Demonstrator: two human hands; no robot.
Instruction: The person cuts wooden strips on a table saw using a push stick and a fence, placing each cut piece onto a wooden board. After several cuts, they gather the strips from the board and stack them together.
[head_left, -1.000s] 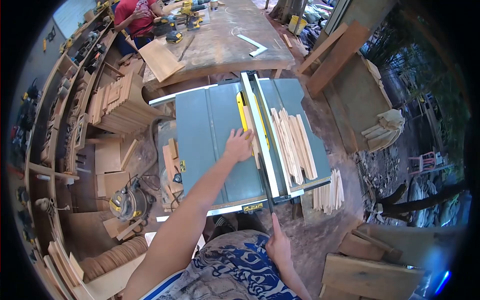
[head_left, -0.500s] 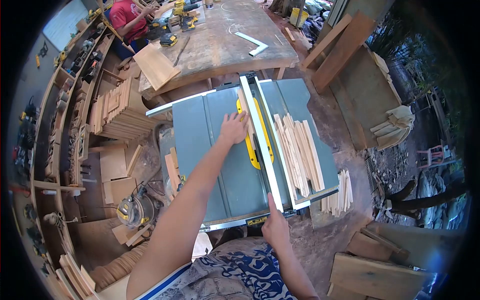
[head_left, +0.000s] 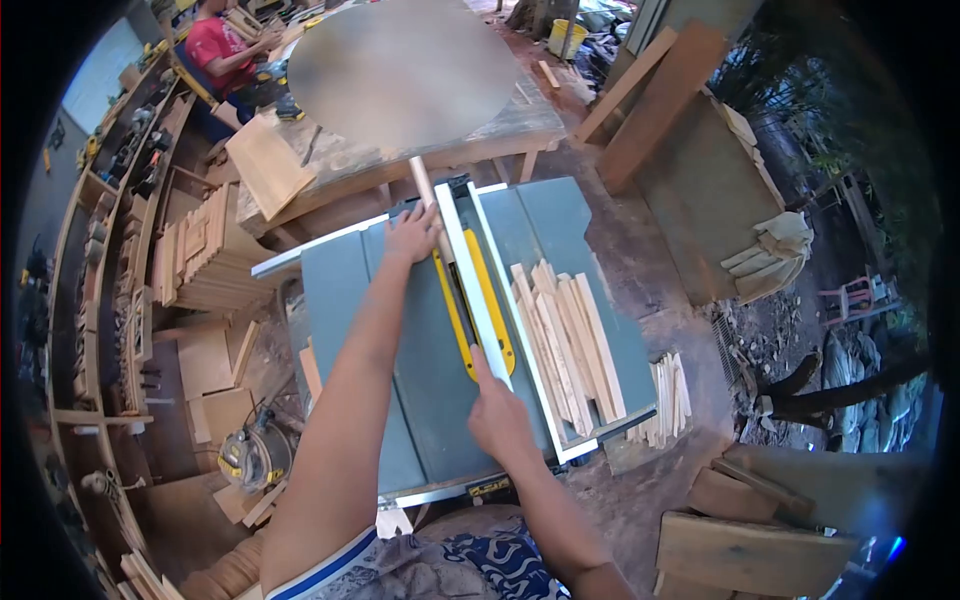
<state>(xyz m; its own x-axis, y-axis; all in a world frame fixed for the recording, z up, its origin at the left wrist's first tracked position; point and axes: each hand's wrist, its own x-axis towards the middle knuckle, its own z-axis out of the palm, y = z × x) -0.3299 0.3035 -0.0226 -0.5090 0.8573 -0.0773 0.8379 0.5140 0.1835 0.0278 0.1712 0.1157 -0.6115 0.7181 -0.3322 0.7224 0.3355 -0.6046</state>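
My left hand [head_left: 411, 236] lies with spread fingers near the far end of the grey table saw top [head_left: 355, 290], its fingertips against a narrow wood strip [head_left: 422, 183]. That strip runs beside the white metal fence [head_left: 478, 285] and sticks out past the saw's far edge. Nearer me, my right hand [head_left: 499, 422] is closed, its index finger pointing forward at the near end of the yellow throat plate [head_left: 492, 320]. Whether it grips something thin, I cannot make out. Right of the fence lies a pile of cut wood strips [head_left: 570, 345].
A big wooden workbench [head_left: 480, 135], partly blurred, stands beyond the saw, with a person in a red shirt [head_left: 215, 50] at its left. Stacked boards [head_left: 200, 250] and a vacuum [head_left: 255, 455] are on the left. More strips [head_left: 670, 395] lie right of the saw.
My left hand has slid away from me along the fence, and the strip now juts past the far edge. My right hand has moved forward from the fence's near end to the throat plate.
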